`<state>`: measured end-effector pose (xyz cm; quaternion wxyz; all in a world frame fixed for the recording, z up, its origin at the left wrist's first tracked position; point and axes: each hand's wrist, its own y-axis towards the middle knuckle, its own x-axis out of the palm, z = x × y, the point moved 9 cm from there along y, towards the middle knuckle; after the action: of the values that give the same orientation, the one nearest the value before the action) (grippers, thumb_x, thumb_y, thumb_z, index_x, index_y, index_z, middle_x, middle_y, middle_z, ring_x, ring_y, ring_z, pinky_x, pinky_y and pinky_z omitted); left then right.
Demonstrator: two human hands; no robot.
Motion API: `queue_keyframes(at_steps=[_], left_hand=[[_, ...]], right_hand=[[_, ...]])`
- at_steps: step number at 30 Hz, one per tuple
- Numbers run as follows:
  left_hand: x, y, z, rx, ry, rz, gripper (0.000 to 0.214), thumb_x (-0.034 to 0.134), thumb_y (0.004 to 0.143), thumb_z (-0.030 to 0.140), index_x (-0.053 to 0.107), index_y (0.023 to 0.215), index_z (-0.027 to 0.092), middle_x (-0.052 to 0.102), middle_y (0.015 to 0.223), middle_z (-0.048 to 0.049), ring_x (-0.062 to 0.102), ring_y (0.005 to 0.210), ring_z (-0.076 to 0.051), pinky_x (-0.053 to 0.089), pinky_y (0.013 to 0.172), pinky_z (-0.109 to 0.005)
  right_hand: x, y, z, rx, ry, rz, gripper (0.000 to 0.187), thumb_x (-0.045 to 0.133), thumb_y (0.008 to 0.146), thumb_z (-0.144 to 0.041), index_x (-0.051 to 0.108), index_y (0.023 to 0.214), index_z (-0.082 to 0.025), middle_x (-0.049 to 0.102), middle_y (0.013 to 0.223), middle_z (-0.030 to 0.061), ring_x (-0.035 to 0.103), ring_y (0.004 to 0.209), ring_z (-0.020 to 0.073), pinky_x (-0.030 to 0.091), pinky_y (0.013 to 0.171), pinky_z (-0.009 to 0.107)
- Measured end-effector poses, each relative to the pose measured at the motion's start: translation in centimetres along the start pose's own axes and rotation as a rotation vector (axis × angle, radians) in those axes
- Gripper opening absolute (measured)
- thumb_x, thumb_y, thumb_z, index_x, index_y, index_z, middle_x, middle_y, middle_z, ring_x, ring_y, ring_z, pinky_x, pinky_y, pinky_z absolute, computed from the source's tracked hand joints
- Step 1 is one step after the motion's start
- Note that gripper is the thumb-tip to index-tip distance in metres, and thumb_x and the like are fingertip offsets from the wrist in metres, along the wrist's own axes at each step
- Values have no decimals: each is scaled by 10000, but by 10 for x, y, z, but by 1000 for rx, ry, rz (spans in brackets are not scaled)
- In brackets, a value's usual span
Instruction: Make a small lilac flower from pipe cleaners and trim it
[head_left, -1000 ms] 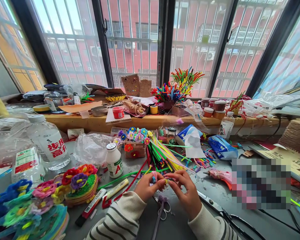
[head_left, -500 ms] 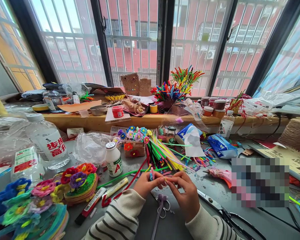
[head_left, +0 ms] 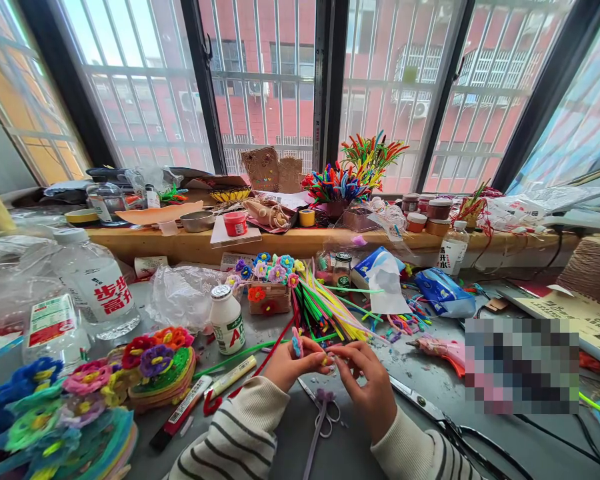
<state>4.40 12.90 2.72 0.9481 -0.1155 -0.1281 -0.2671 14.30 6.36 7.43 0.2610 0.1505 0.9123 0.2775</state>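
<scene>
My left hand is closed on a small fuzzy pipe-cleaner piece, pink and light blue, which sticks up above the fingers. A yellow bit shows at its fingertips. Facing it, my right hand has its fingers bent together in a pinch close to the left fingertips; what lies in the pinch is too small to make out. Below and between the hands, a purple pipe cleaner with a fluffy head lies across small white-handled scissors. Large black-handled shears lie beside my right wrist.
Pipe-cleaner flowers fill the left front. A white bottle, a glue stick and a box cutter stand or lie nearer. Behind the hands are loose pipe cleaners and a flower basket. A pink glue gun lies right.
My fingertips have drawn slightly apart, and the yellow bit at the left fingertips shows more clearly. The pink and blue piece has tilted a little to the left.
</scene>
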Motion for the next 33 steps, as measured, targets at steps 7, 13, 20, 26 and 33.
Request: queue_keyframes(at_steps=[7, 13, 20, 26, 33], left_hand=[[2, 3, -6, -14, 82, -68, 352, 712, 463, 248, 499, 704, 103, 594, 453, 17, 539, 421, -93, 418, 452, -212], [3, 3, -9, -36, 130, -120, 406, 704, 463, 298, 482, 744, 106, 518, 377, 74, 469, 344, -59, 338, 364, -170], [5, 2, -6, -30, 164, -73, 436, 718, 415, 324, 467, 706, 118, 480, 339, 90, 421, 308, -47, 288, 351, -172], [4, 2, -16, -125, 61, -47, 444, 714, 379, 375, 490, 664, 119, 506, 374, 65, 419, 334, -43, 288, 389, -182], [8, 0, -24, -189, -12, -89, 342, 678, 474, 371, 493, 622, 124, 580, 462, 20, 486, 404, -61, 344, 475, -201]], right_hand=[[9, 2, 1, 14, 147, -99, 194, 477, 761, -270, 617, 891, -237, 546, 752, 53, 515, 667, 156, 440, 541, 251], [21, 1, 6, 75, 311, -216, 213, 493, 743, -371, 648, 827, -251, 522, 713, 43, 508, 690, 161, 436, 608, 276], [23, 0, 14, 190, 342, -200, 166, 588, 666, -346, 643, 716, -197, 506, 683, 17, 477, 595, 127, 381, 515, 226], [21, 0, 13, 205, 383, -187, 143, 576, 685, -311, 614, 670, -174, 500, 665, 12, 486, 626, 136, 388, 554, 234], [17, 2, 19, 233, 380, -142, 157, 570, 686, -318, 576, 660, -163, 486, 675, 15, 481, 610, 132, 407, 539, 230]])
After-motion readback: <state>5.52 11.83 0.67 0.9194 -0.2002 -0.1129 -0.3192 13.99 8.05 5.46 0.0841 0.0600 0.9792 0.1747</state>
